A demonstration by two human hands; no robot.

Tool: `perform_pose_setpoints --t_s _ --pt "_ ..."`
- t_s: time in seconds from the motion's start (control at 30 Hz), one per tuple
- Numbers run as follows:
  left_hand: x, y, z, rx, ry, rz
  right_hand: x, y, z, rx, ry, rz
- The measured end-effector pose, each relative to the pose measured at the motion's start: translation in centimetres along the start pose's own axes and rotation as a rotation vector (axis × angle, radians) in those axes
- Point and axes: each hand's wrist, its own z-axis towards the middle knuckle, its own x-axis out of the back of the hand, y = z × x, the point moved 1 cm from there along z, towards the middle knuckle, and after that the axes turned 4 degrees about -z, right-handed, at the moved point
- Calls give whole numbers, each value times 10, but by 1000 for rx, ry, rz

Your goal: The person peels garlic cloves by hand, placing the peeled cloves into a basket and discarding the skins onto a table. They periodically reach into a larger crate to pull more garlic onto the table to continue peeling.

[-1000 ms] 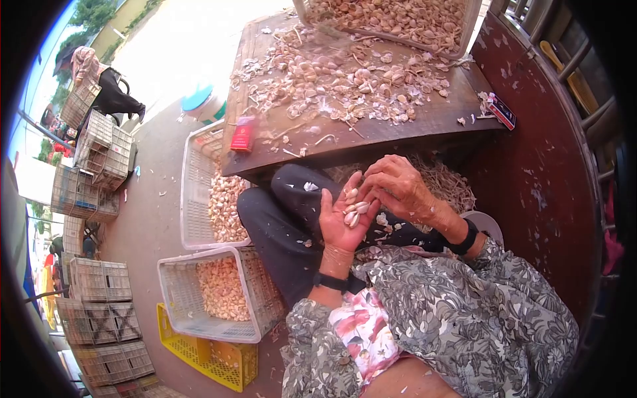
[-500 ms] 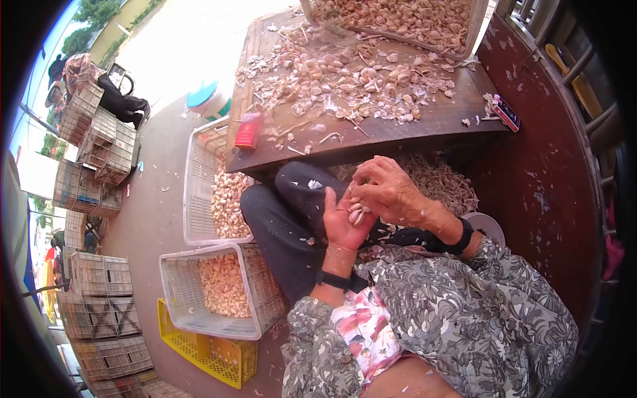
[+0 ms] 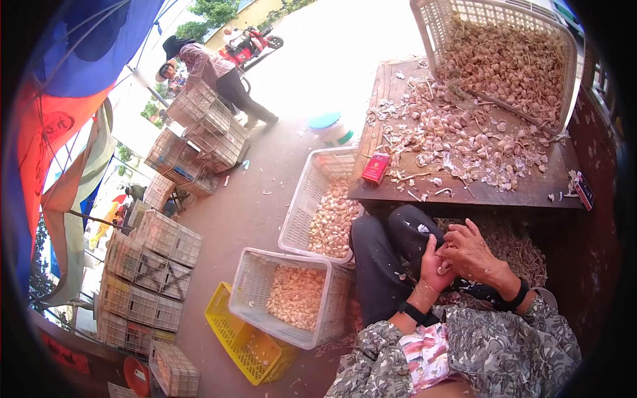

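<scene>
My left hand (image 3: 432, 273) is cupped palm up over my lap, with garlic cloves (image 3: 444, 268) lying in it. Over that palm, my right hand (image 3: 476, 255) bends its thumb and fingers inward against the left fingers. Its fingertips are partly hidden, so whatever they pinch cannot be made out. In front of my knees is a wooden table (image 3: 464, 194) strewn with garlic cloves and papery skins (image 3: 458, 136). A tipped white crate (image 3: 434, 40) of garlic (image 3: 511, 66) rests at its far side.
Left of my legs stand two white crates, one (image 3: 302, 174) behind the other (image 3: 247, 292), both holding cloves, above a yellow crate (image 3: 222, 312). A red packet (image 3: 376, 168) lies on the table corner. Beyond are a lidded bucket (image 3: 332, 129), stacked crates (image 3: 156, 265) and a person bending (image 3: 206, 63).
My view has swung left, so everything sits further right and the awning shows. My right hand has closed in over my left palm, covering more of the cloves.
</scene>
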Motion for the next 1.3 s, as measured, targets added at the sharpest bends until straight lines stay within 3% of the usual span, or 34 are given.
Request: perform_pose_setpoints --t_s 0.07,0.13,0.17,0.27,0.37,0.47,0.53,0.6,0.8,0.83,0.87,0.93,1.03,1.2,1.3 --pt "-12 -3 0 67 -90 -22 6 3 -3 44 -41 -11" --pt "-30 -11 -3 -43 200 61 6 5 -5 21 -43 -33" --pt "-19 -6 -1 28 22 5 6 6 -6 32 -57 -4" --pt "3 -1 2 98 -188 -29 -3 14 -9 36 -83 40" --pt "-15 -5 -4 -3 143 135 -8 14 -11 30 -96 12" --pt "-6 -1 -2 113 -112 8 -5 13 -11 49 -90 17" --pt "-6 -3 2 -92 319 189 -6 13 -11 45 -50 7" --pt "12 8 0 69 -1 51 -6 13 -11 69 -18 56" --pt "-14 -3 -3 182 -195 -50 -10 13 -13 103 32 -38" --pt "-18 -5 -2 232 -270 -134 -8 12 -11 104 -65 -67" --pt "-22 -7 -1 248 -272 -137 -6 11 -10 102 -162 -96" --pt "-26 -10 -1 -68 251 257 -7 7 -10 74 -171 -108" --pt "15 7 3 -66 191 219 -11 8 -11 158 -15 -138" --pt "-15 -4 -2 -19 35 60 -8 11 -12 163 95 -63" --pt "-6 -1 -1 12 -28 -15 17 10 -9 100 197 190"
